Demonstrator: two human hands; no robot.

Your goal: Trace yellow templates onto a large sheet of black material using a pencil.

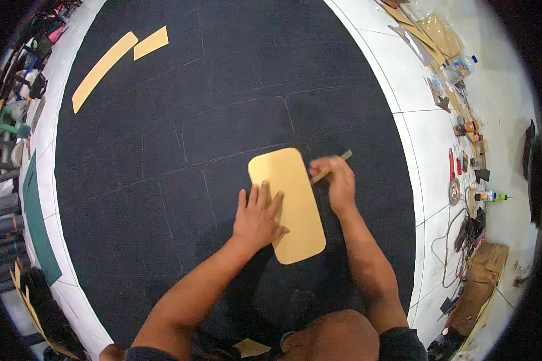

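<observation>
A pale yellow card template (300, 210), a long rectangle with rounded corners, lies flat on a wide sheet of black material (132, 240). My left hand (258, 218) rests spread on the template's left side, pressing it with open fingers. Beside its right edge, my right hand (339, 186) is closed around a slim tan-grey marking stick (347, 155). The stick's lower end is close to the template's edge; blur hides whether it touches the black sheet. Thin pale outlines (235, 157) of similar rounded shapes run across the sheet.
Two more card pieces, a long curved strip (104, 71) and a short one (152, 43), lie at the far left. White tiles (397, 150) border the sheet. Tools, a plastic bottle (461, 68) and cables line the right side; clutter and a green mat (39, 225) are at left.
</observation>
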